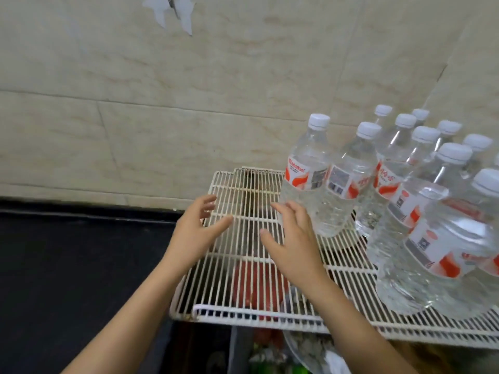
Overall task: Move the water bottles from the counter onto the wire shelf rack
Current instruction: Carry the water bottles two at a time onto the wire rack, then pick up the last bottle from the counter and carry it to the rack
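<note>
A white wire shelf rack (243, 184) lies flat in front of the tiled wall. Several clear water bottles with white caps and red-and-white labels stand on its right part; the nearest to my hands is one bottle (310, 179) at the left end of the group. My left hand (198, 230) hovers over the rack's bare left part, fingers spread, holding nothing. My right hand (289, 238) is also spread and empty, its fingers just left of that bottle's base, close to it but apart as far as I can tell.
A dark counter (67, 265) runs along the left below the wall. Under the rack I see a red object (259, 287) and other clutter. Something white (175, 12) hangs on the wall at the top.
</note>
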{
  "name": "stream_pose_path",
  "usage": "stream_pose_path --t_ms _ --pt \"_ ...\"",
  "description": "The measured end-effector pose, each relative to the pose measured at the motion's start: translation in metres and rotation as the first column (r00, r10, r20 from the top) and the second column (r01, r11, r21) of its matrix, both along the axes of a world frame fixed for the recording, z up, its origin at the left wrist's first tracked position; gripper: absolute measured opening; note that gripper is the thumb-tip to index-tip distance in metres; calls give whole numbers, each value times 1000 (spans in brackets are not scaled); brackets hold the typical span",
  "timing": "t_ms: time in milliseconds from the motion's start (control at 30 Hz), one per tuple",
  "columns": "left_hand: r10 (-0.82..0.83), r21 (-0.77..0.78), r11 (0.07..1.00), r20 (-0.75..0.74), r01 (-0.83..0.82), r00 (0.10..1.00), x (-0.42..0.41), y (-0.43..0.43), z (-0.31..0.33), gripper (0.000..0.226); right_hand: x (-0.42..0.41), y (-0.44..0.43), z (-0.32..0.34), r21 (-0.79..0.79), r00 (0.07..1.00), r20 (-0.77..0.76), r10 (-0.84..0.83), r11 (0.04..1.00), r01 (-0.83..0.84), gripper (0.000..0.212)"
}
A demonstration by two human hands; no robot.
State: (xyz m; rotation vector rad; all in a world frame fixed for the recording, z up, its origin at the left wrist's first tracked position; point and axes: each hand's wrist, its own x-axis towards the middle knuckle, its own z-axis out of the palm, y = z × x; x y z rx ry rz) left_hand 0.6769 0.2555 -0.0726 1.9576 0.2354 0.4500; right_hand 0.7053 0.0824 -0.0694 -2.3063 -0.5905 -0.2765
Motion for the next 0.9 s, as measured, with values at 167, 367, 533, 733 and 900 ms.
stream_pose_path --t_ms 167,367,533,733,900 --pt "248 4 969 7 -248 969 -71 30 -28 31 -21 30 -10 4 974 -93 207 978 -208 50" --pt "399 -14 916 -29 -400 916 -137 66 -48 26 -54 70 -14 43 954 -63 292 956 -290 46" --pt "471 -60 880 -19 -471 882 -190 102 -56 24 -90 106 -16 34 928 53 370 928 -372 44" --pt "582 -68 812 4 -580 814 -288 162 -55 23 -156 181 -30 22 897 18 441 897 -441 44" --pt "729 -87 680 -26 -728 684 -420 228 -61 26 -254 270 -60 -34 824 -72 562 824 -565 44"
